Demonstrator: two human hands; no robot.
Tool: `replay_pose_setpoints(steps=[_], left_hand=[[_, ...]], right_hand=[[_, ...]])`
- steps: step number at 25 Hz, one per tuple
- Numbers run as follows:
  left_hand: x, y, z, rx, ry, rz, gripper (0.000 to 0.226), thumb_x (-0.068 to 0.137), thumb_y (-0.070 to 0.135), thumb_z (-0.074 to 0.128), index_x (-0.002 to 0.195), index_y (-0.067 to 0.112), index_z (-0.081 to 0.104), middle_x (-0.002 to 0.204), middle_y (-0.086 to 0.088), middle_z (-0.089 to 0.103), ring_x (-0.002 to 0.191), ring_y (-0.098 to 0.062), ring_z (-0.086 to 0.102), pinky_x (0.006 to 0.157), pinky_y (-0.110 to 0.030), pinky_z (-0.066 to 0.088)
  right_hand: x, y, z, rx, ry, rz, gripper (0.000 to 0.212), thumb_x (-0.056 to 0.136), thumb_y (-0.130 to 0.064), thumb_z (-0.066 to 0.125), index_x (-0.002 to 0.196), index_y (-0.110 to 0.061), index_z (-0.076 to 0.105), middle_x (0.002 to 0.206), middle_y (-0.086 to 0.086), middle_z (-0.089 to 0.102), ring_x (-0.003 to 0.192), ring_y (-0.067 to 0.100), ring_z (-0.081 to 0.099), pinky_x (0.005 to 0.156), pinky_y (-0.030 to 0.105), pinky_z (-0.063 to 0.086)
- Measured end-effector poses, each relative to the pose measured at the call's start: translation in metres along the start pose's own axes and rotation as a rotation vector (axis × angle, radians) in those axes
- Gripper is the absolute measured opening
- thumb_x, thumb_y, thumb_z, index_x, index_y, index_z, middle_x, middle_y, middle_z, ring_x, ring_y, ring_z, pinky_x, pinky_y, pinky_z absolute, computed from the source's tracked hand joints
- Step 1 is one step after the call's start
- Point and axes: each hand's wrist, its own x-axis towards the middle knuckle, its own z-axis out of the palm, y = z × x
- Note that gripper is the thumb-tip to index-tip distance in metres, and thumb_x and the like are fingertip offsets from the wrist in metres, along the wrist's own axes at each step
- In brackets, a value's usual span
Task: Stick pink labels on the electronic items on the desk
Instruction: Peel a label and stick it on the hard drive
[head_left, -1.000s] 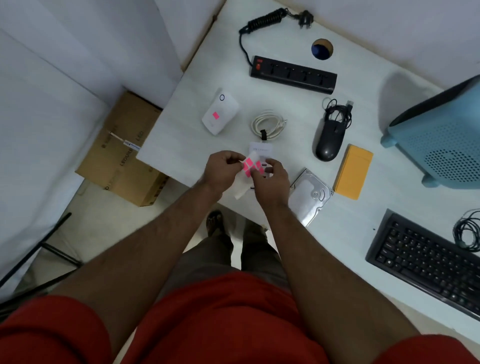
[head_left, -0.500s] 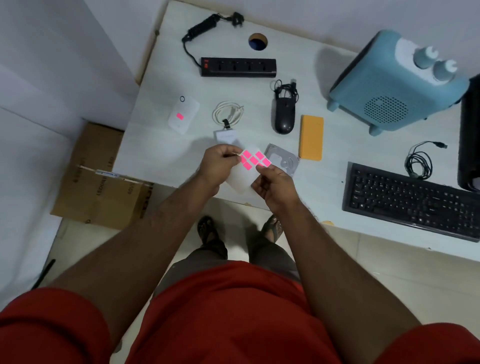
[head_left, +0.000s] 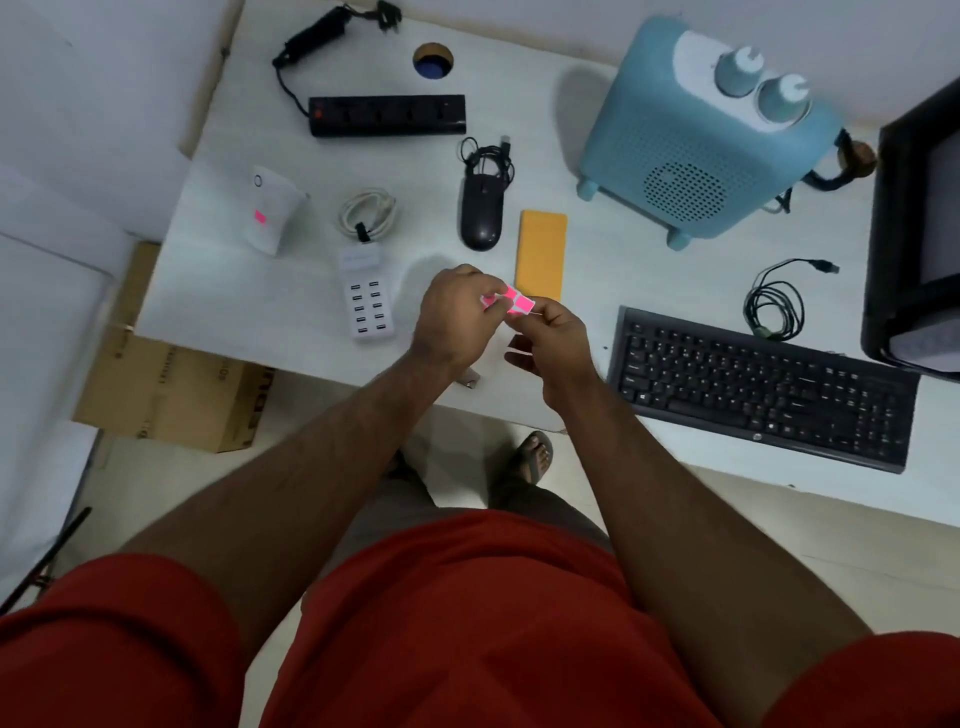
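Both hands meet over the front edge of the desk (head_left: 218, 291): the left hand (head_left: 457, 312) and the right hand (head_left: 553, 338) each pinch the small sheet of pink labels (head_left: 511, 301) from its own side, fingers curled round it. The sheet looks very light and thin — it will bend easily, so it is better to hold it by the backing edge and lift one label by a corner; the glue side should not be touched much. One pink label (head_left: 260, 216) is already on the white device (head_left: 270, 210) at the left. The USB charging hub (head_left: 366, 299), mouse (head_left: 481, 213), orange power bank (head_left: 540, 252), power strip (head_left: 387, 114) and keyboard (head_left: 763, 384) show no label. The print on the cardboard box (head_left: 171, 395) and the keyboard logo is too blurred to read.
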Motion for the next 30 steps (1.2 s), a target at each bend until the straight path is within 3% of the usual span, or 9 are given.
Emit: replay_pose_setpoints(steps=[4, 8, 12, 16, 20, 25, 30], left_hand=[[0.001, 0.023, 0.02, -0.001, 0.04, 0.035, 0.023, 0.088, 0.027, 0.066, 0.103, 0.013, 0.076, 0.094, -0.006, 0.074, 0.085, -0.018, 0.064, 0.078, -0.033, 0.051], [-0.002, 0.035, 0.028, 0.019, 0.068, 0.009, 0.024, 0.09, 0.03, 0.064, 0.103, 0.013, 0.076, 0.096, -0.003, 0.076, 0.086, -0.014, 0.065, 0.079, -0.019, 0.038], [0.0, 0.036, 0.028, -0.085, 0.056, -0.138, 0.02, 0.09, 0.023, 0.064, 0.097, 0.009, 0.077, 0.089, -0.004, 0.075, 0.079, -0.014, 0.065, 0.078, -0.025, 0.05], [0.004, 0.032, 0.027, -0.09, 0.015, -0.183, 0.018, 0.089, 0.022, 0.064, 0.095, 0.009, 0.076, 0.087, -0.003, 0.074, 0.078, -0.013, 0.065, 0.075, -0.022, 0.049], [0.006, 0.025, 0.03, -0.216, 0.027, -0.3, 0.013, 0.087, 0.016, 0.065, 0.086, 0.007, 0.074, 0.079, -0.003, 0.071, 0.075, -0.016, 0.065, 0.072, -0.025, 0.052], [0.002, 0.01, 0.039, -0.442, 0.096, -0.488, 0.011, 0.089, 0.01, 0.061, 0.089, 0.004, 0.071, 0.086, -0.01, 0.07, 0.077, -0.019, 0.065, 0.071, -0.029, 0.055], [-0.008, -0.001, 0.049, -0.602, 0.246, -0.7, 0.016, 0.09, 0.013, 0.061, 0.078, 0.005, 0.069, 0.069, -0.002, 0.062, 0.063, -0.012, 0.056, 0.061, -0.026, 0.051]], right_hand=[[0.012, -0.007, -0.03, -0.096, -0.039, -0.057, 0.012, 0.093, -0.012, 0.067, 0.1, -0.003, 0.069, 0.08, 0.004, 0.06, 0.072, 0.014, 0.058, 0.065, 0.03, 0.054], [0.017, -0.008, -0.041, -0.141, -0.074, -0.101, 0.01, 0.095, -0.011, 0.065, 0.099, -0.002, 0.068, 0.088, 0.01, 0.065, 0.078, 0.017, 0.062, 0.065, 0.03, 0.055], [0.022, -0.011, -0.042, -0.151, -0.13, -0.093, 0.011, 0.097, -0.007, 0.06, 0.104, -0.003, 0.067, 0.093, 0.01, 0.069, 0.081, 0.017, 0.067, 0.069, 0.033, 0.059], [0.025, -0.015, -0.041, -0.136, -0.149, -0.068, 0.012, 0.096, -0.005, 0.06, 0.106, -0.005, 0.067, 0.096, 0.01, 0.07, 0.083, 0.017, 0.068, 0.064, 0.026, 0.059], [0.03, -0.014, -0.038, -0.164, -0.139, -0.009, 0.015, 0.094, -0.005, 0.061, 0.108, -0.006, 0.066, 0.101, 0.011, 0.07, 0.09, 0.022, 0.068, 0.067, 0.03, 0.058], [0.038, -0.011, -0.037, -0.185, -0.131, 0.117, 0.018, 0.092, -0.003, 0.062, 0.109, -0.007, 0.065, 0.096, 0.007, 0.07, 0.083, 0.023, 0.072, 0.065, 0.031, 0.062], [0.046, -0.007, -0.038, -0.277, -0.099, 0.175, 0.013, 0.091, -0.004, 0.064, 0.091, -0.017, 0.063, 0.098, 0.007, 0.069, 0.089, 0.027, 0.071, 0.061, 0.03, 0.06]])
